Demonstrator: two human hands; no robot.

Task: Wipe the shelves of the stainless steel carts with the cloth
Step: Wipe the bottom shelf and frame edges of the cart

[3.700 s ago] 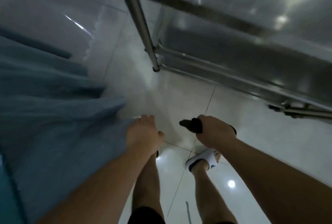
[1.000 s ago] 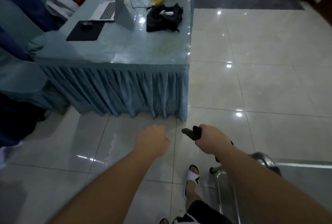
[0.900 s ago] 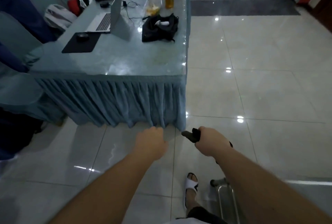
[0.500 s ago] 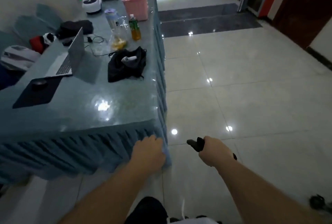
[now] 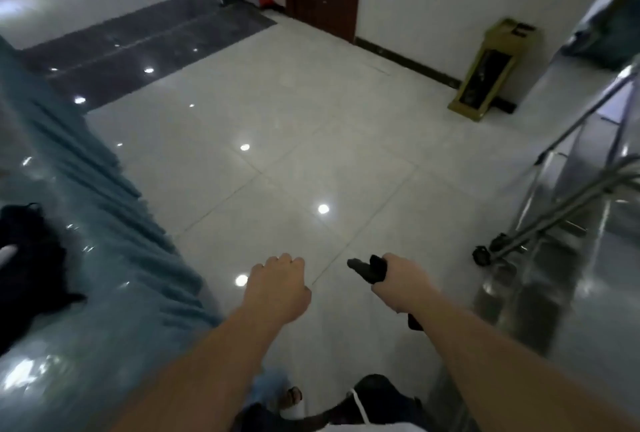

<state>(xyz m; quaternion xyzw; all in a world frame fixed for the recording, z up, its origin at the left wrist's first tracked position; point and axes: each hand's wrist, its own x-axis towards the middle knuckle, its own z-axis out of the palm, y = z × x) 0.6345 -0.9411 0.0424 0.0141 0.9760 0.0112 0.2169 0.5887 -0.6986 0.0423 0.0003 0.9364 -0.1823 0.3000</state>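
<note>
Tiled floor [image 5: 311, 161], right hand [image 5: 403, 281] fingers curled around dark cloth [image 5: 369, 268], left hand [image 5: 278, 287] loosely fisted, empty

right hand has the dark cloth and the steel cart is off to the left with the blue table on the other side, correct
Not quite. The right hand does grip the dark cloth, but the head view shows the steel cart off to the right, and the blue table on the left.

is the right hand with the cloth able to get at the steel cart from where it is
Probably not yet: the right hand gripping the dark cloth hangs over bare floor, apart from the steel cart off to its right. Nothing blocks the way.
</note>
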